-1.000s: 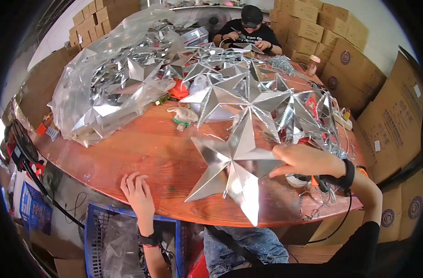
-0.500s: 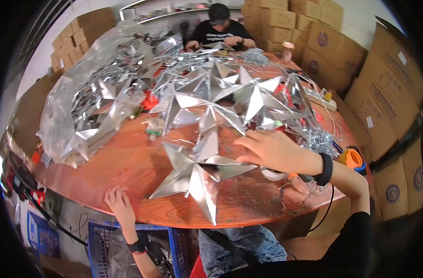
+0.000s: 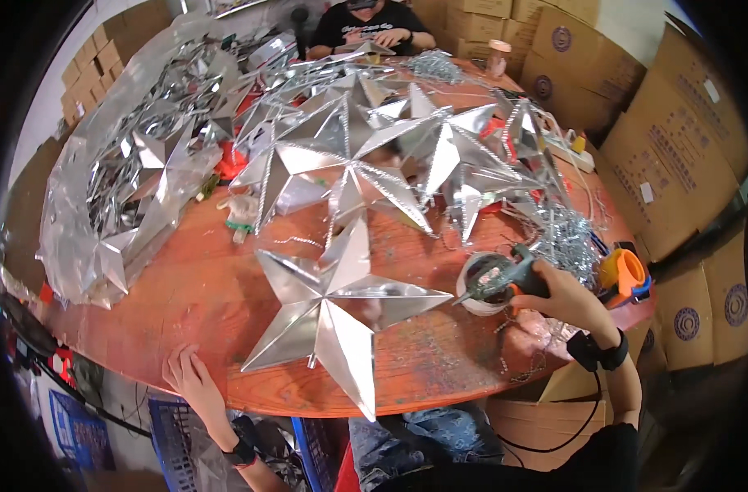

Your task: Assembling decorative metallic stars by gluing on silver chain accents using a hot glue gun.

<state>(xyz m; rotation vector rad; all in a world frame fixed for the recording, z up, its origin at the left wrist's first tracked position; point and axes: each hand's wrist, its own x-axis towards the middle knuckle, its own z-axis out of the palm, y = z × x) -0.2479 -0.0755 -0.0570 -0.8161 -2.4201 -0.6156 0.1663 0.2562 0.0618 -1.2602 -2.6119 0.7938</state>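
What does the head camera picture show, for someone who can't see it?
A big silver star lies on a round orange table. The person's right hand grips a glue gun over a small white cup, and the left hand rests at the table's near edge. More silver stars are piled behind, by cardboard boxes.

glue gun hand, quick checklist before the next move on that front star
1. Right hand grips the glue gun: ok.
2. Nozzle rests over the white tape roll, off the star: ok.
3. Front silver star lies flat on the table, apart from the star pile: ok.
4. Left hand steadies the star: not ok, it rests at the table edge.
5. Glue at the nozzle: cannot tell.
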